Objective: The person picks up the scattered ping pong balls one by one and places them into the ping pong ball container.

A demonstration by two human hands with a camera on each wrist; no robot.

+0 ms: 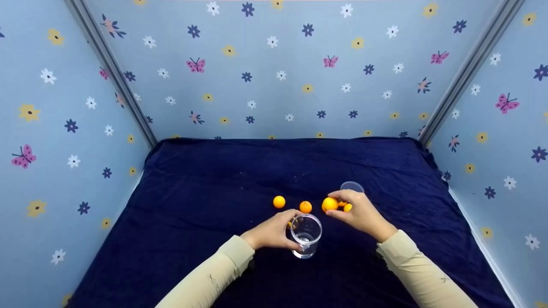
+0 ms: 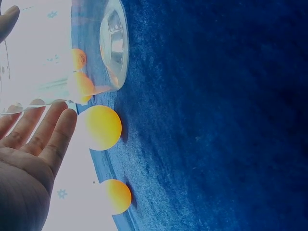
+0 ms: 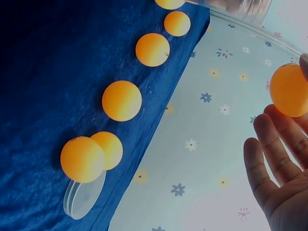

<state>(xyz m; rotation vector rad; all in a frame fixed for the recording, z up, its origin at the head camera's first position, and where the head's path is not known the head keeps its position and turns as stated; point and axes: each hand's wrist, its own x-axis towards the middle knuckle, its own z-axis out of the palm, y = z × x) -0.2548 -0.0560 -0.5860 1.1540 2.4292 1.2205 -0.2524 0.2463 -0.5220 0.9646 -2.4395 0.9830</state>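
My left hand [image 1: 274, 231] grips a clear plastic jar [image 1: 311, 244] from its left side, thumb at the near wall and fingers round the far one. The jar's mouth faces up, and no ball shows inside. In the left wrist view the jar's base [image 2: 115, 45] is over the dark cloth. My right hand [image 1: 361, 214] pinches an orange ping-pong ball [image 3: 290, 90] between thumb and fingertips, to the right of the jar. Other orange balls [image 1: 279, 202] lie on the cloth behind the jar and beneath the right hand, some partly hidden by the hands.
A clear round lid [image 1: 352, 186] lies just beyond the right hand, with two balls [image 3: 82, 159] close by it. Dark blue cloth [image 1: 205, 171] covers the table. Flower-patterned walls [image 1: 265, 55] enclose the back and both sides.
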